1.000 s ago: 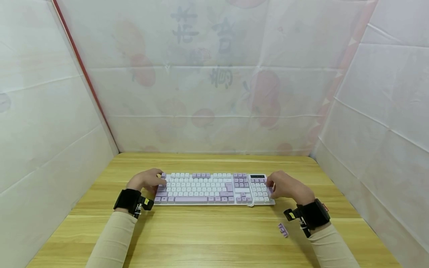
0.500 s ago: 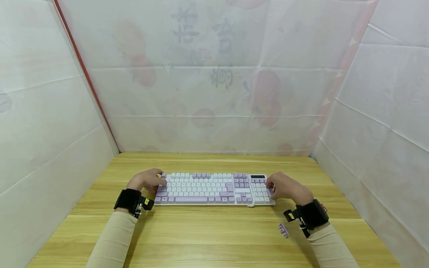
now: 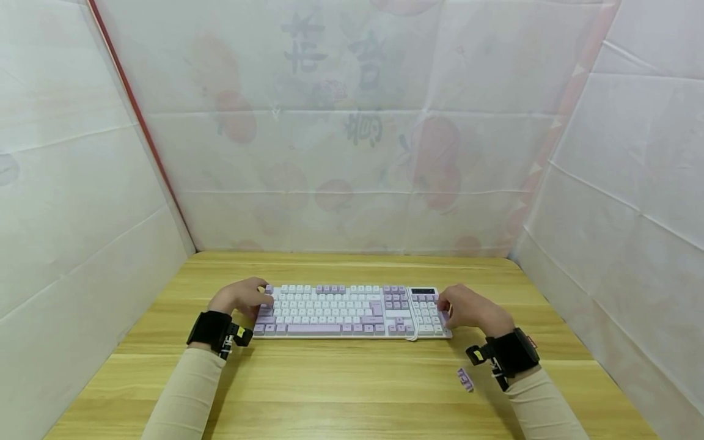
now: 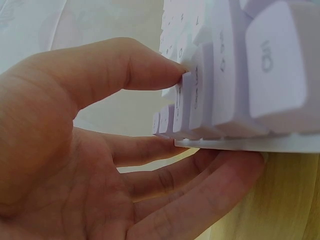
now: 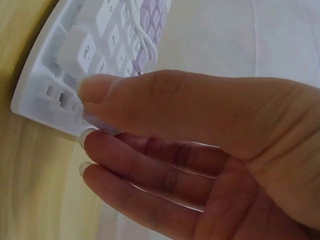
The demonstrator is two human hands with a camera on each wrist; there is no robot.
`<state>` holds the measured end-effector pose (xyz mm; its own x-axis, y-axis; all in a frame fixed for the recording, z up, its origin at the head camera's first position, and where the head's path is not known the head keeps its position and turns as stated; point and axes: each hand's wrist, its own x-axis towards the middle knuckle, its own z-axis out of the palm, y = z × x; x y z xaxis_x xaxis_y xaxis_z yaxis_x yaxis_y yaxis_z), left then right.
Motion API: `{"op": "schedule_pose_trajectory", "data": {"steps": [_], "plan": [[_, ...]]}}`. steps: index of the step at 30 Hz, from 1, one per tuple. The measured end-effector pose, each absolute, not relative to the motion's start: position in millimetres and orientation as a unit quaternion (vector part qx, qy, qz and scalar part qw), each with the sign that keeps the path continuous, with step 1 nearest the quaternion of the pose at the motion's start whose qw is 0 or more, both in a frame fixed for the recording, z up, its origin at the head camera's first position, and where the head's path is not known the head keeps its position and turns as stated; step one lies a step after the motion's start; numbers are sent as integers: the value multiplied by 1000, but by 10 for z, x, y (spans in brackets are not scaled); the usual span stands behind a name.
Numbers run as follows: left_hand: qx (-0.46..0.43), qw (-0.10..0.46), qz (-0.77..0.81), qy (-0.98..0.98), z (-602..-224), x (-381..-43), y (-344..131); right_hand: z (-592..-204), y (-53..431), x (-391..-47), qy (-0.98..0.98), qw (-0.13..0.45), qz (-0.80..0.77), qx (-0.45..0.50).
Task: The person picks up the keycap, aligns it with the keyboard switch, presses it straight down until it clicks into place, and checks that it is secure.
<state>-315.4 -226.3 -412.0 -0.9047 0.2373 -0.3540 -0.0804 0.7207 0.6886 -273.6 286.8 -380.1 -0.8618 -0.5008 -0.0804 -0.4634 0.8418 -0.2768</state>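
Observation:
A white and lavender keyboard (image 3: 330, 311) lies lengthwise across the wooden table between my two hands. At its left end my left hand (image 3: 240, 297) grips the edge; in the left wrist view the thumb (image 4: 155, 70) presses on the side keys while the other fingers reach beneath the rim. My right hand (image 3: 473, 308) holds the opposite end, its thumb (image 5: 107, 92) over the outer number-pad keys and its fingertips at the side edge. Beside that thumb, bare key sockets (image 5: 55, 95) show at the keyboard's corner. A loose lavender keycap (image 3: 465, 379) lies nearer me, left of the right wrist.
A white cable (image 3: 412, 318) runs over the keyboard beside the number pad. The wooden table (image 3: 330, 391) ends at a cloth-covered back wall (image 3: 352, 183), with pale cloth walls at both sides. Black straps with small cameras wrap both wrists.

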Motion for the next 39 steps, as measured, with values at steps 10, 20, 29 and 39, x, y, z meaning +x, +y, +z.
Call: {"op": "schedule_pose_trajectory", "data": {"steps": [10,20,29,39], "plan": [[46,212,365,905,-4098,-3137,-2258,-3813,2844,-2761,961,92,-118,-233],[41,210,365,906,-4130,-3156,-2268,-3824,2860,-2767,962,93,-117,-231],[45,209,359,908,-4113,-3146,-2260,-3824,2854,-2754,962,93,-117,-227],[44,205,355,911,-4092,-3127,-2244,-3815,2861,-2737,959,91,-123,-239]]}}
